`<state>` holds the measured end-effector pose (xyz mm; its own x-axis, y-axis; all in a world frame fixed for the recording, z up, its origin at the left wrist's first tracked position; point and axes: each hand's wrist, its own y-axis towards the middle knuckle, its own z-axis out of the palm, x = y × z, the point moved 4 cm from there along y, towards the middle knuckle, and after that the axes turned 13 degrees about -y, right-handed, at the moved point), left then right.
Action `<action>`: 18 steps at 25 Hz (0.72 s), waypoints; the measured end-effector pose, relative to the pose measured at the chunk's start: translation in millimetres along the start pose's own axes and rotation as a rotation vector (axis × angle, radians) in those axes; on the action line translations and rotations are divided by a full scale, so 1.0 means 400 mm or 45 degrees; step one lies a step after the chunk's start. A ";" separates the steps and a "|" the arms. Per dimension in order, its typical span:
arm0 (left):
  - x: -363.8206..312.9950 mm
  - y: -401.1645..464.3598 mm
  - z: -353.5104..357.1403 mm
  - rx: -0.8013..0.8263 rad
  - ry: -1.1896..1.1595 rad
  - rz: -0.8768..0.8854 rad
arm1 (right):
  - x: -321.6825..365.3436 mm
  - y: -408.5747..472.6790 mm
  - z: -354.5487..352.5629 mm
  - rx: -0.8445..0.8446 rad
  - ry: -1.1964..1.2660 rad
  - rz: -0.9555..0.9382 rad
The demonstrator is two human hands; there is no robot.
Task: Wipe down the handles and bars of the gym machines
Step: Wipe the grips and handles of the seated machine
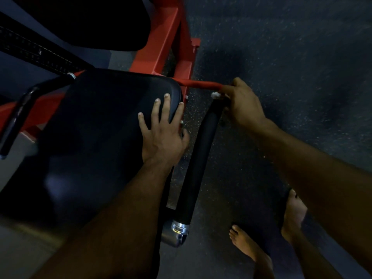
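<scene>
**Right hand at the grip's far end**

The black padded handle (198,162) runs from its chrome collar near the feet up and away to the right hand (240,103), which seemingly pinches a white cloth (215,95) there. The left hand (163,129) rests flat, fingers spread, on the seat pad (96,125) beside it.

Dim light; dark speckled rubber floor (281,47) fills the view from twelve to five o'clock, a grey patch (18,256) at eight
</scene>
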<state>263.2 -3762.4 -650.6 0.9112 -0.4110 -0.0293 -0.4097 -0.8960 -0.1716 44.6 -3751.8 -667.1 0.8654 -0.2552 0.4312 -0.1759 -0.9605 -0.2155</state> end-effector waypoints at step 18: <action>0.005 0.004 0.004 -0.020 0.006 0.017 | -0.011 -0.069 0.038 -0.155 0.929 0.642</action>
<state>264.4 -3764.5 -652.3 0.9053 -0.4240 -0.0267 -0.4227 -0.8928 -0.1558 52.8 -3722.7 -676.4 0.1653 -0.6169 0.7695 -0.5391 -0.7099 -0.4533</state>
